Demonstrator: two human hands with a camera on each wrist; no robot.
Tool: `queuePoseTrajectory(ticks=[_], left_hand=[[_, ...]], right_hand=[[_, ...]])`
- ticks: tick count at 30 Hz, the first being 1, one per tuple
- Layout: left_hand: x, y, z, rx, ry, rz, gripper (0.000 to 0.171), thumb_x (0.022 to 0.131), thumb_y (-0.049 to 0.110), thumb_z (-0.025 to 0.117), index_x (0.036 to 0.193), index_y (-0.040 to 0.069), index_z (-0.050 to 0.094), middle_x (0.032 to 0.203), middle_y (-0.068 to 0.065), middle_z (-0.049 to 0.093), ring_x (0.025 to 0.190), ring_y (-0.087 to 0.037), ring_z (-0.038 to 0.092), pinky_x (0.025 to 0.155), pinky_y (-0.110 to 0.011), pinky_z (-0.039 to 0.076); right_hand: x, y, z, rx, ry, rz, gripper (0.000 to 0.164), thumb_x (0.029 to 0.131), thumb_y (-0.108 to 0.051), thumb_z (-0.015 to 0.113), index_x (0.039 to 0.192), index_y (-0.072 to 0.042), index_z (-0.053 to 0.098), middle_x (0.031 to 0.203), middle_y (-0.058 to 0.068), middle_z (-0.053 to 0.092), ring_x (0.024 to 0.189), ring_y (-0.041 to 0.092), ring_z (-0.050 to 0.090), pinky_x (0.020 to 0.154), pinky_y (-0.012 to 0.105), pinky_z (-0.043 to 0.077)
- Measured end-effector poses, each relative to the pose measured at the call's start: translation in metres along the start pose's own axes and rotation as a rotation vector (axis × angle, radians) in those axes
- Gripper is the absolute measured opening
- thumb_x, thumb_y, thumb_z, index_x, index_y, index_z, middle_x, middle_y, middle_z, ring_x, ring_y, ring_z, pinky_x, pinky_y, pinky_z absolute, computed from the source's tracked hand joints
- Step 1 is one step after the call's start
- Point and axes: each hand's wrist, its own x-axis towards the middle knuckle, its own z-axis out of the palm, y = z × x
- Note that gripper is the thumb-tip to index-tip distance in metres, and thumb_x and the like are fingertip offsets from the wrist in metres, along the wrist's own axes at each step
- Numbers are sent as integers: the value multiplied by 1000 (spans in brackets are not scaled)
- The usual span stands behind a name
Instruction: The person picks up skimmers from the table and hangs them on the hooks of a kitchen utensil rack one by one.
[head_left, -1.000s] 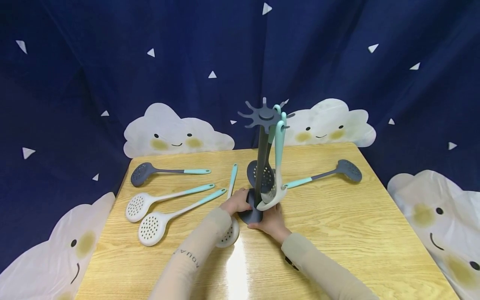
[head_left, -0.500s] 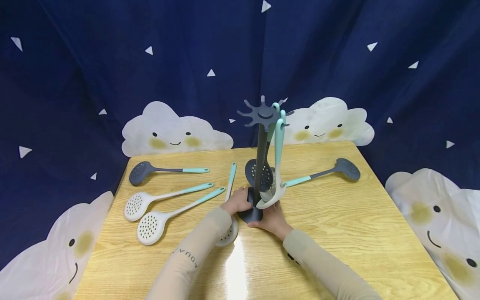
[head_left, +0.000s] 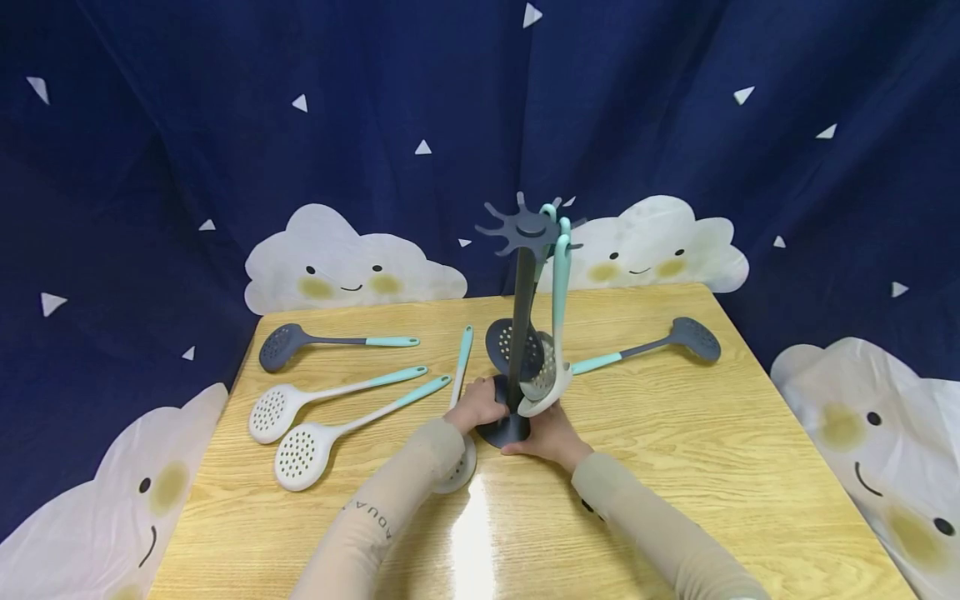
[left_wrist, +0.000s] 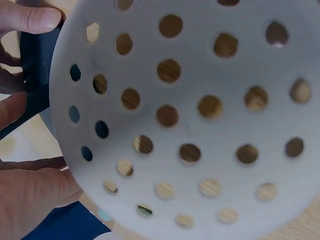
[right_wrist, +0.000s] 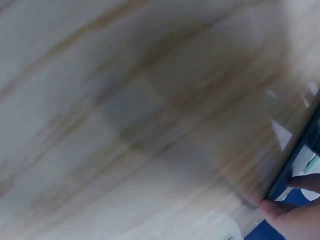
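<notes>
Dark grey utensil stand (head_left: 521,333) is standing upright mid-table (head_left: 675,467), left hand (head_left: 477,406) and right hand (head_left: 551,435) gripping its base (head_left: 502,433) from opposite sides, any turning presumably calling for slow, level, even pressure while white ladle (head_left: 560,292) is hanging from its top.

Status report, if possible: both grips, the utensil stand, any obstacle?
Left grip, right grip holding utensil stand at base. Three utensils hanging on it. Possible obstacle: white skimmer, partly behind left sleeve.
</notes>
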Motion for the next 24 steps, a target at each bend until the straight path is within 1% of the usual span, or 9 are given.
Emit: queuePoseTrajectory(ticks=[3, 6, 11, 17, 20, 24], left_hand=[[-3, 3, 2, 22, 0, -25, 63, 74, 26, 65, 122, -10, 46, 116, -25, 47, 110, -39, 45, 90, -42, 41], [-4, 5, 3, 48, -1, -43, 64, 75, 27, 65, 122, -11, 45, 118, -26, 46, 111, -40, 44, 90, -42, 41], [-5, 7, 6, 59, 0, -70, 64, 76, 30, 65, 121, -11, 45, 121, -28, 44, 112, -40, 43, 90, -41, 41], [-8, 10, 9, 31, 26, -94, 61, 75, 27, 65, 117, -13, 48, 115, -28, 44, 108, -41, 41, 86, -42, 41], [-10, 12, 9, 31, 42, -102, 61, 75, 26, 65, 116, -14, 48, 113, -29, 44, 105, -41, 41, 84, -42, 42], [-12, 15, 10, 32, 60, -111, 59, 74, 25, 65, 114, -15, 49, 110, -29, 45, 104, -41, 42, 84, -42, 42]], right_hand=[[1, 3, -1, 5, -3, -24, 110, 62, -56, 73, 142, 0, 23, 144, 21, 25, 134, 33, 20, 106, 52, 16], [3, 8, -1, -4, 10, -65, 109, 62, -56, 73, 141, 0, 24, 143, 21, 27, 133, 34, 23, 105, 51, 20], [6, 14, -3, 25, 20, -115, 114, 58, -55, 76, 142, 1, 21, 144, 20, 26, 132, 33, 25, 105, 47, 24], [9, 19, -8, 68, -25, -128, 116, 57, -55, 78, 142, -2, 21, 144, 17, 26, 132, 28, 26, 106, 40, 26], [11, 22, -9, 94, -36, -146, 116, 56, -54, 78, 142, -2, 21, 143, 17, 27, 131, 28, 29, 105, 40, 27], [15, 28, -9, 89, -54, -156, 117, 55, -57, 78, 142, -3, 21, 143, 16, 28, 130, 28, 30, 104, 40, 29]])
